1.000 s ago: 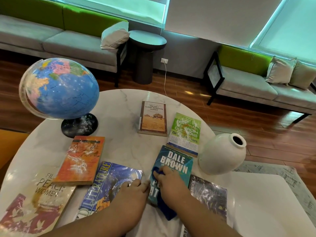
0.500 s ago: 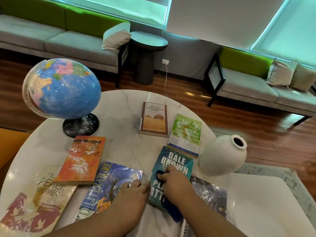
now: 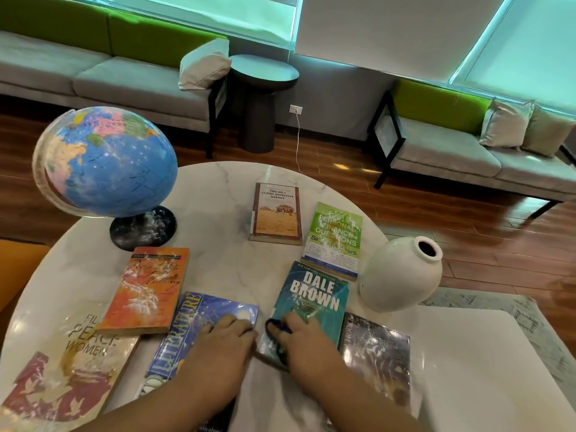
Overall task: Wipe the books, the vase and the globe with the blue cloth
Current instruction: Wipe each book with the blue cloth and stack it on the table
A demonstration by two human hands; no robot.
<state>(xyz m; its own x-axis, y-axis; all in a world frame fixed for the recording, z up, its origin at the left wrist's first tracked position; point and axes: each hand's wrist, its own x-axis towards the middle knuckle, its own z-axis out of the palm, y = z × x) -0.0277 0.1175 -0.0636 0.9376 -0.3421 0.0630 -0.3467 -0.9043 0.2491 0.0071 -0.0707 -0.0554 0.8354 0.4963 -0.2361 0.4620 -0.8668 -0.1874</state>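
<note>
Several books lie flat on the white marble table (image 3: 218,194). My right hand (image 3: 304,341) presses the blue cloth (image 3: 276,328) onto the lower half of the teal Dale Brown book (image 3: 314,294); most of the cloth is hidden under the hand. My left hand (image 3: 221,347) rests on the right edge of the blue Literature book (image 3: 190,332), beside the teal one. The globe (image 3: 106,163) stands at the back left on a black base. The white vase (image 3: 402,275) stands to the right of the teal book.
Other books: an orange one (image 3: 149,291), a Peace Women one (image 3: 62,378) at front left, a brown one (image 3: 277,213), a green one (image 3: 335,238) and a dark one (image 3: 377,353). A white block (image 3: 486,369) adjoins the table at right. Sofas and a round side table (image 3: 261,98) stand behind.
My right hand slid the cloth up the teal cover, then back down and toward its left edge. My left hand stayed on the Literature book.
</note>
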